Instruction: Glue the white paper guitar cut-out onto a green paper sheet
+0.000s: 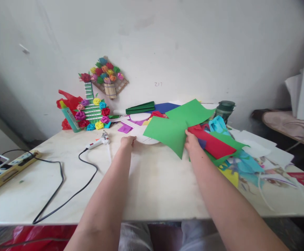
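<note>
My right hand (192, 140) pinches a bright green sheet of paper (169, 130) near its middle, and the sheet bends into wings on both sides above the table. My left hand (127, 141) is closed on the edge of a white paper piece (145, 138) with a rounded outline. Part of that white piece is hidden beneath the green sheet. Just right of my right hand, a red sheet (214, 143) lies over more green paper. Purple paper (125, 128) rests beyond my left hand.
A glue gun (99, 142) with a black cord lies left, near a power strip (10, 169). Behind stand a glue bottle (70, 118) and a paper-flower guitar (93, 108). A dark green jar (224, 109) and paper scraps (251, 162) are at right.
</note>
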Tool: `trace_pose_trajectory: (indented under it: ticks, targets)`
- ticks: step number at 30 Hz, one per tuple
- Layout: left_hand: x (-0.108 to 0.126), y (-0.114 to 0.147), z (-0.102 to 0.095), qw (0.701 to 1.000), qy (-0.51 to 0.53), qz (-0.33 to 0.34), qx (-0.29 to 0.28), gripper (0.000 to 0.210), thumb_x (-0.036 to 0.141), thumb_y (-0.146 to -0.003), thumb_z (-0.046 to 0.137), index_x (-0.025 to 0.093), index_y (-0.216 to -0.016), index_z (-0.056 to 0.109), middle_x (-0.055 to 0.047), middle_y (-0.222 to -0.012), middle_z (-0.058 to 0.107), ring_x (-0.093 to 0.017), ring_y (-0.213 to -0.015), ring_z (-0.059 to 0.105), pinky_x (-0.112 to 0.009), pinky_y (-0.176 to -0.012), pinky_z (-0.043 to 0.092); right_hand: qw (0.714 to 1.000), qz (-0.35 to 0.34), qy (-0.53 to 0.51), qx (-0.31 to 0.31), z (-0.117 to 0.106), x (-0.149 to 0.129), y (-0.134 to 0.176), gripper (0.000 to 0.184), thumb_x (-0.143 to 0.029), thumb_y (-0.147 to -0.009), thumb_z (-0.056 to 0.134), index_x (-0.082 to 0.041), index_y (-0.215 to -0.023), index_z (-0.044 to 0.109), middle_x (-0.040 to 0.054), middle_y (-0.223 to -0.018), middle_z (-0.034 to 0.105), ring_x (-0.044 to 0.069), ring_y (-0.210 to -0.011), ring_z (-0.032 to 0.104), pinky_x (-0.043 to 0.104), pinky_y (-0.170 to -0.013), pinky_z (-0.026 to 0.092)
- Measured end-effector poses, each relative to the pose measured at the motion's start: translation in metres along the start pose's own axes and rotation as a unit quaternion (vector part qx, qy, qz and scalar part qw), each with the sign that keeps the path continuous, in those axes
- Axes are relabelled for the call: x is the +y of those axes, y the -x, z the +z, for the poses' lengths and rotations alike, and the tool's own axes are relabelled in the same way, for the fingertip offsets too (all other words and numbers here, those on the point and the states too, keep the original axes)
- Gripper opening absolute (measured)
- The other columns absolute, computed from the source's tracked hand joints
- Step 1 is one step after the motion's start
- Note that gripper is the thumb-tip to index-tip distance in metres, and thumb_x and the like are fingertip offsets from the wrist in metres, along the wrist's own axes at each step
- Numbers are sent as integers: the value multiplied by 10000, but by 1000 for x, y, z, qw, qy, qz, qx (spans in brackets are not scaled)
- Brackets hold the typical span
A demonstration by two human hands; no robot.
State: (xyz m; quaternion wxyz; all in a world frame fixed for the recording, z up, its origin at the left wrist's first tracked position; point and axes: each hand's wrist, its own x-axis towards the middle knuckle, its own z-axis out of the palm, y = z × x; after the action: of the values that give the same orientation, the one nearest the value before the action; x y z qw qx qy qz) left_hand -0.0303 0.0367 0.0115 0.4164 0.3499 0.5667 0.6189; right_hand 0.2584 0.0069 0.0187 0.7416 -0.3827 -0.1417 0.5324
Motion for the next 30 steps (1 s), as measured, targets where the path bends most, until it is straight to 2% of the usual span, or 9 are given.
trace_pose_trajectory:
  ticks: [2, 4, 8, 11, 18, 21, 26, 30]
  targets:
    - [4, 10, 7, 999, 1, -45, -3, 192, 69, -471, 642, 156, -479, 471, -15, -469, 467, -206, -524, 543, -318, -459, 412, 1000, 2, -5, -10, 1, 1, 2, 115, -147, -776, 467, -164, -778, 580, 19, -613, 642, 159, -723, 625, 352, -743, 499]
    - [8, 19, 10, 998, 16, -58, -17, 158, 61, -500, 614, 151, -535, 488, -17, -520, 489, -190, -565, 556, -313, -500, 440, 1000, -2, -5, -19, 1, 1, 3, 114, -152, -773, 470, -165, -777, 584, 23, -623, 647, 161, -734, 625, 349, -754, 497]
    - [16, 31, 2, 996, 67, -35, -52, 150, 95, -553, 592, 145, -675, 519, -31, -656, 550, -155, -614, 568, -303, -575, 466, 999, -13, 10, -47, 1, -1, 4, 118, -187, -777, 471, -173, -796, 587, 26, -660, 656, 165, -759, 622, 346, -768, 490]
    - [17, 31, -10, 992, 96, -15, -79, 182, 167, -580, 593, 154, -748, 525, -26, -677, 557, -143, -591, 558, -305, -569, 466, 998, -10, 18, -57, 1, -5, 4, 143, -203, -789, 443, -173, -816, 581, 34, -694, 661, 172, -777, 619, 361, -773, 482]
    - [-2, 25, -21, 994, 84, 45, -60, 328, 346, -570, 630, 133, -812, 570, -12, -601, 552, -124, -529, 518, -251, -515, 425, 996, -24, 45, -79, 4, -13, 8, 179, -256, -799, 424, -188, -866, 576, 35, -771, 667, 185, -839, 612, 369, -784, 475]
    - [-8, 25, -19, 993, 63, 60, -74, 347, 371, -558, 642, 125, -795, 583, -16, -587, 561, -135, -521, 523, -260, -519, 417, 995, -20, 42, -90, 7, -12, 13, 190, -246, -799, 421, -175, -878, 578, 46, -782, 668, 190, -841, 612, 369, -783, 474]
    - [-15, 23, -16, 995, 57, 45, -68, 333, 338, -577, 642, 128, -830, 591, -24, -593, 581, -162, -555, 553, -274, -536, 424, 987, -32, 66, -142, 12, -3, 15, 148, -242, -748, 494, -186, -849, 587, 37, -779, 670, 193, -823, 615, 365, -775, 473]
    - [-19, 20, -17, 987, 98, 53, -116, 324, 333, -596, 643, 135, -846, 593, -25, -616, 604, -179, -606, 579, -287, -578, 443, 978, -21, 89, -187, 16, 8, 14, 108, -243, -691, 559, -195, -779, 599, 23, -721, 667, 192, -766, 622, 354, -740, 480]
